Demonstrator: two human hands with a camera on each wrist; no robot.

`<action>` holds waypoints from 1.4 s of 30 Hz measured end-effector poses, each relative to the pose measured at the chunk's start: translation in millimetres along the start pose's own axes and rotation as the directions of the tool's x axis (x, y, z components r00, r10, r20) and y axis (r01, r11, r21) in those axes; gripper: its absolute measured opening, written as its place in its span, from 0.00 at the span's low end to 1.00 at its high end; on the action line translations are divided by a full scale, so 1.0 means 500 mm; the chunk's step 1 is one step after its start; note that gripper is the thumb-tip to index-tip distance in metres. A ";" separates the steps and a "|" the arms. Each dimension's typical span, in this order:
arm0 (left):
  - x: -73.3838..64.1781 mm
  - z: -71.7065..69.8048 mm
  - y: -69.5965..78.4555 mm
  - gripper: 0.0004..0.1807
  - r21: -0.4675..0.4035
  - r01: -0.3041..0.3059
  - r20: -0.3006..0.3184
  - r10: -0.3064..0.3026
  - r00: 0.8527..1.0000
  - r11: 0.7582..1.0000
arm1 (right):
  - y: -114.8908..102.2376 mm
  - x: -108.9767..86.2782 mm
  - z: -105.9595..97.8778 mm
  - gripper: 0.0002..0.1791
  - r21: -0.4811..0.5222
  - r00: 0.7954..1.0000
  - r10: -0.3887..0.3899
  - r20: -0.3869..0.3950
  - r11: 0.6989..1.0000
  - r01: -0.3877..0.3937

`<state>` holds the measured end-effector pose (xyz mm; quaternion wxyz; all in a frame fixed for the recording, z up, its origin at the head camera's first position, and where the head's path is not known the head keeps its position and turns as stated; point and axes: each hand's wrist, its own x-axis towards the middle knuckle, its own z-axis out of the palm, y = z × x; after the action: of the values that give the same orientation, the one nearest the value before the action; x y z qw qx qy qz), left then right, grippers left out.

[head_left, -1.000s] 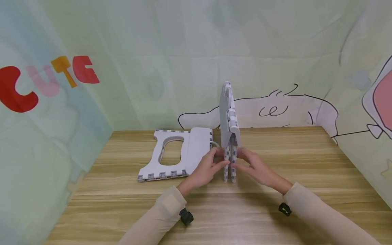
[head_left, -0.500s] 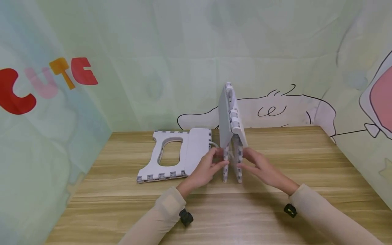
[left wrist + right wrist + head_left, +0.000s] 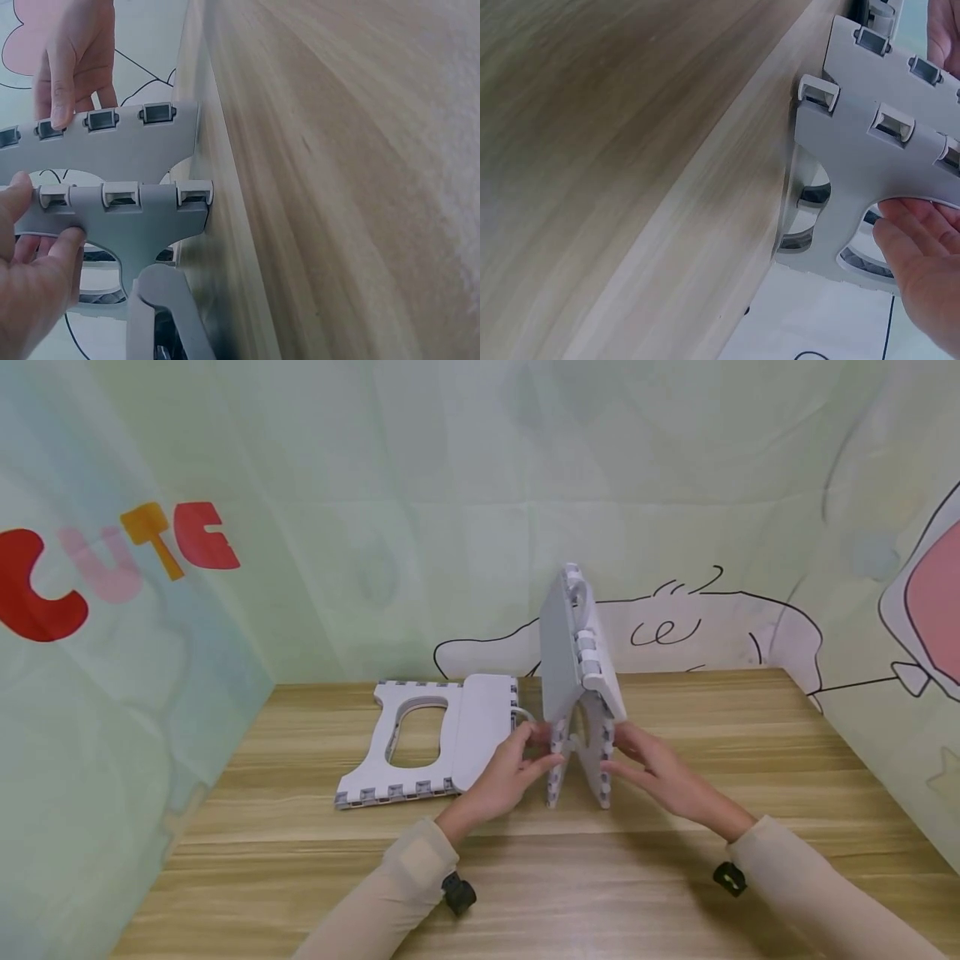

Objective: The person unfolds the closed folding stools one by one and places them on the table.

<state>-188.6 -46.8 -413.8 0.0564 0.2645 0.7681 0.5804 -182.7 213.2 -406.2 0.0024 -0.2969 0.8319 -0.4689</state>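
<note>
A white-grey folding step stool [image 3: 558, 643] stands on its edges on the wooden table, its two leg panels spread in a narrow V and its halved top peaked above them. My left hand [image 3: 510, 768] grips the left leg panel, thumb on its front edge. On the other side my right hand [image 3: 663, 772] holds the right leg panel, its thumb at the front edge. In the right wrist view, fingers [image 3: 911, 229] of the right hand reach into the panel's oval opening. Left of this stool lies a second folding stool [image 3: 483, 727], folded flat, close by my left hand.
The wood-grain table [image 3: 300, 877] reaches back to a pale green printed cloth [image 3: 390, 527] hung behind it and at both sides. A small white loop handle [image 3: 523, 712] sticks out from the flat stool's right side.
My right hand has moved to the right with the right leg panel, so the standing stool's legs and top halves have spread apart. My left hand has hardly moved; the flat stool stays put.
</note>
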 end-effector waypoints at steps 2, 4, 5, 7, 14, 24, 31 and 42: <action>0.001 0.001 -0.002 0.20 0.001 -0.002 -0.002 0.002 1.000 1.000 | 0.001 -0.004 -0.004 0.31 -0.003 1.000 -0.005 0.004 1.000 0.005; 0.002 0.002 -0.003 0.20 0.004 0.000 -0.001 0.000 1.000 1.000 | 0.003 -0.008 -0.008 0.32 -0.006 1.000 -0.006 0.009 1.000 0.006; 0.002 0.002 -0.003 0.20 0.009 0.002 0.000 -0.002 1.000 1.000 | 0.005 -0.010 -0.010 0.32 -0.011 1.000 0.001 0.010 1.000 -0.001; 0.003 0.003 -0.003 0.20 0.020 0.007 0.002 -0.007 1.000 1.000 | 0.008 -0.013 -0.014 0.34 -0.019 1.000 0.010 0.013 1.000 -0.010; 0.004 0.006 -0.001 0.20 0.018 0.013 0.005 -0.013 1.000 1.000 | 0.016 -0.024 -0.027 0.35 -0.045 1.000 0.009 0.014 0.999 -0.008; 0.004 0.007 0.002 0.21 0.023 0.022 0.009 -0.022 1.000 0.999 | 0.019 -0.034 -0.042 0.37 -0.076 1.000 0.013 0.015 0.997 -0.012; 0.006 0.006 0.004 0.21 0.007 0.036 0.017 -0.037 0.999 0.999 | 0.020 -0.040 -0.052 0.37 -0.105 0.999 0.030 0.017 0.994 -0.028; 0.009 0.009 0.004 0.22 0.018 0.026 0.021 -0.027 0.999 0.999 | 0.026 -0.048 -0.068 0.35 -0.107 1.000 0.013 0.014 0.994 -0.012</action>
<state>-190.0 -40.4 -412.3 0.0698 0.2608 0.7760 0.5701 -178.8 256.6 -404.0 -0.0046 -0.2948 0.8576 -0.4214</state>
